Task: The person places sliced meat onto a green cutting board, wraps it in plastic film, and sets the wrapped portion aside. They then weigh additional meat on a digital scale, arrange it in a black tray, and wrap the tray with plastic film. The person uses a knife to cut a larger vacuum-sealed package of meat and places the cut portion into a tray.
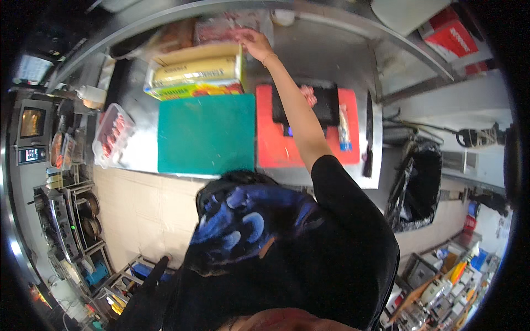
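My right hand (254,43) reaches to the back of the steel table, its fingers at the edge of a clear container of raw red meat (215,31). Blur hides whether the fingers pinch anything. Below the outstretched forearm, a black digital scale (283,105) with a lit display rests on a red cutting board (271,153). Raw meat pieces (308,96) lie on the scale, partly behind the arm. A slim clear packet with a blue end (344,128) lies beside it. To the left is a bare green cutting board (207,134). My left hand is out of view.
An open carton holding a film roll (194,72) stands behind the green board. A plastic tub of raw meat (112,138) sits at the left edge. Along the right edge lies a dark-bladed knife (367,136). A lined black bin (420,186) stands beyond; a metal shelf edge (352,22) crosses overhead.
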Motion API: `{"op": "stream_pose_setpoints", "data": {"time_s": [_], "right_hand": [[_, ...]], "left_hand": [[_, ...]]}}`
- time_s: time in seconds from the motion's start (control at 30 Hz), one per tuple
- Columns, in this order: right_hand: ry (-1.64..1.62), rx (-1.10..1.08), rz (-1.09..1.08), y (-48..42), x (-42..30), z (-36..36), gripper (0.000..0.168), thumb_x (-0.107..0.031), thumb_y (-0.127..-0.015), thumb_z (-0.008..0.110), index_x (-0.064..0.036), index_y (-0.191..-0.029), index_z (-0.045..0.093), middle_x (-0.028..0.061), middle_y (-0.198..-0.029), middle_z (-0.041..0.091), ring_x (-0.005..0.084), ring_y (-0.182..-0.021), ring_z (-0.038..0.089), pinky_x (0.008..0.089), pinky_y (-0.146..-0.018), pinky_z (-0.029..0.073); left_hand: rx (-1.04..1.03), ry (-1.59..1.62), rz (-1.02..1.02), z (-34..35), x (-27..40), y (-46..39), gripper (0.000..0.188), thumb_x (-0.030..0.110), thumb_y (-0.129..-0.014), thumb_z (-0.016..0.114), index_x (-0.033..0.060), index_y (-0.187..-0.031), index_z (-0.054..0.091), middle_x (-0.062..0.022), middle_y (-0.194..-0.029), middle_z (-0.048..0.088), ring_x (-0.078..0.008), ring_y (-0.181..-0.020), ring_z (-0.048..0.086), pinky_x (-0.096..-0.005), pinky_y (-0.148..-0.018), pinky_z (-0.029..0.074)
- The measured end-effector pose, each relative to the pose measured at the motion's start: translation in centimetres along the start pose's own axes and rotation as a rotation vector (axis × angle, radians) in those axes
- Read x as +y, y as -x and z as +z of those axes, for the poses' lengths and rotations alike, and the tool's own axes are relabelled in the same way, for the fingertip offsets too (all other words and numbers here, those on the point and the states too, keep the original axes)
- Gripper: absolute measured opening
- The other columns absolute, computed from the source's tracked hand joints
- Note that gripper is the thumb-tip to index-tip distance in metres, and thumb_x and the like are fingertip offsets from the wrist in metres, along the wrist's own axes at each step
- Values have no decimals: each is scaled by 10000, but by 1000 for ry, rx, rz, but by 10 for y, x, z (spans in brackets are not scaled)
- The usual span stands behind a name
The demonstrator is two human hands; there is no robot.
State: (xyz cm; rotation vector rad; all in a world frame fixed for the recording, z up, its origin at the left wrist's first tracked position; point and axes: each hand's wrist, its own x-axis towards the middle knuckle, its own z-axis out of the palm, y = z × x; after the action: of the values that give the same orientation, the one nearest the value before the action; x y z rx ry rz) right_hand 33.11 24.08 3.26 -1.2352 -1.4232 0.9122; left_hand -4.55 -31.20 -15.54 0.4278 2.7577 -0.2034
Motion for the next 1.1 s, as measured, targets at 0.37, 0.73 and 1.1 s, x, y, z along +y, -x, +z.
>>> {"op": "stream_pose_setpoints", "data": {"time_s": [0.37,0.73,1.1], "right_hand": [[850,-114,273,-98,100,48,663,-488,-924,494,44,-1303,610,253,-1249,658,355,-1138,650,475,-1002,490],[-195,-157,505,-102,97,32,500,-334,-852,801,-85,-1262,659,29,-1114,706,161,-1047,633,363,-867,527],[-180,-537,419,-142,91,41,276,-359,-944,646,-120,-1043,744,61,-1073,726,167,-1013,651,341,-839,519]], "left_hand": [[-179,-139,-27,-16,-33,7,374,125,-907,531,79,-1251,671,-190,-943,678,-289,-814,672,-403,-681,542],[-255,-165,28,-19,-24,-1,370,128,-910,528,74,-1247,671,-187,-938,682,-287,-801,676,-401,-671,545],[-280,-188,68,-22,-11,-3,366,130,-913,525,68,-1243,670,-185,-934,685,-285,-787,680,-399,-661,548]]}}
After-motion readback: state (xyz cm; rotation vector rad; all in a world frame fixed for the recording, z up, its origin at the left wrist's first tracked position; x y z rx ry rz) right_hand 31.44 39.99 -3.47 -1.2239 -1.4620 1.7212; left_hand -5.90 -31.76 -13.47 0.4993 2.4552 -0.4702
